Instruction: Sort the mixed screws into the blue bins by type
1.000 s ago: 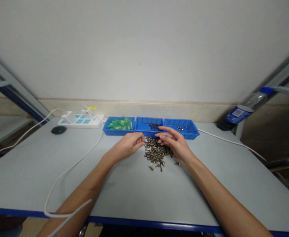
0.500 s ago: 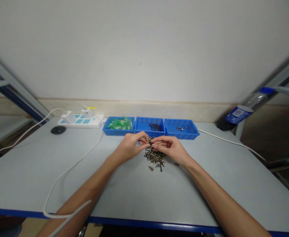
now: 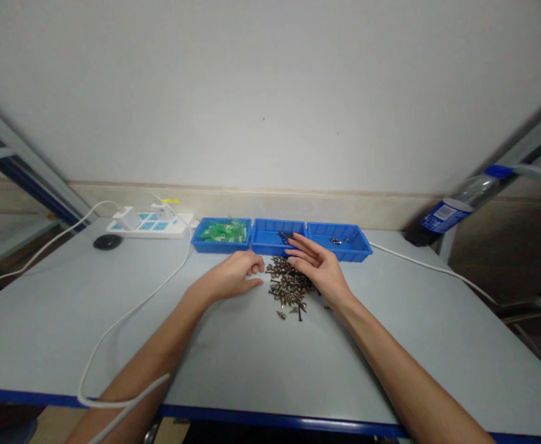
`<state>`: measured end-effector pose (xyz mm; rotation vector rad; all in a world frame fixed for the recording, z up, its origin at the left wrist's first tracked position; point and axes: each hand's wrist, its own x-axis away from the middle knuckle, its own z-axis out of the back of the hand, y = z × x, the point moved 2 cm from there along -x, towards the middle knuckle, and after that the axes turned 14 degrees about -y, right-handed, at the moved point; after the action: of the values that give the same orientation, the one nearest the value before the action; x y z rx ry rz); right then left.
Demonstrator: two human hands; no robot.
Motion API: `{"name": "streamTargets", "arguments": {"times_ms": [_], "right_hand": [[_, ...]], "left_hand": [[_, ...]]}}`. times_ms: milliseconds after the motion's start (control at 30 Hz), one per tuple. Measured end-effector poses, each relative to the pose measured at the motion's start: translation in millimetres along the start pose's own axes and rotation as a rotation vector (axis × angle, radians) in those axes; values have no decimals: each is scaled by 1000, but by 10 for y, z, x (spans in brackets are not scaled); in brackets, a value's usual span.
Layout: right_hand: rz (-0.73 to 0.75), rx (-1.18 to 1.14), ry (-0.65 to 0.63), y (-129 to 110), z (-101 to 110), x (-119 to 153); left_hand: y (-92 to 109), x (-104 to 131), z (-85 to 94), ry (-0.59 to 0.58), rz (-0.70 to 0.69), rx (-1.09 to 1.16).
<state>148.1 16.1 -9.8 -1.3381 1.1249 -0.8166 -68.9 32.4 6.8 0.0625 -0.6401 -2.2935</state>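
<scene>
A pile of small metal screws and fittings (image 3: 289,287) lies mid-table. Just left of it is my left hand (image 3: 239,273), thumb and curled fingers apart, nothing visible between them. My right hand (image 3: 319,265) reaches over the pile's right side with fingers spread, fingertips at the front rim of the middle blue tray (image 3: 265,237). That tray has dark screws (image 3: 285,237) in it, partly hidden by the fingers. The left blue tray (image 3: 215,248) contains green translucent pieces (image 3: 224,231). A few small metal parts (image 3: 336,241) sit in the right blue tray (image 3: 356,246).
At the back left stand a white power strip (image 3: 159,229) with plugs and a round black disc (image 3: 107,242). A white cable (image 3: 127,317) loops over the left side and my left forearm. A bottle (image 3: 455,206) leans at the back right.
My hands have separated: the left moved left off the pile, and the right opened and moved up to the middle tray. More of the pile shows.
</scene>
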Motion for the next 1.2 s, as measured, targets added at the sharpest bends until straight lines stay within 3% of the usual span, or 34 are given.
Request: {"name": "streamTargets", "arguments": {"times_ms": [267, 433, 767, 933, 1067, 1200], "right_hand": [[-18, 36, -25, -39, 19, 47], [-19, 58, -21, -39, 43, 40], [-49, 85, -9, -52, 65, 51], [-45, 126, -39, -49, 57, 47], [-74, 201, -138, -18, 7, 58], [-121, 132, -214, 21, -44, 79]], "left_hand": [[-25, -54, -62, -20, -16, 1], [2, -16, -44, 35, -53, 21], [41, -70, -178, 93, -77, -99], [87, -46, -80, 204, -105, -53], [142, -58, -65, 311, -193, 41], [214, -64, -81, 368, -233, 120]]}}
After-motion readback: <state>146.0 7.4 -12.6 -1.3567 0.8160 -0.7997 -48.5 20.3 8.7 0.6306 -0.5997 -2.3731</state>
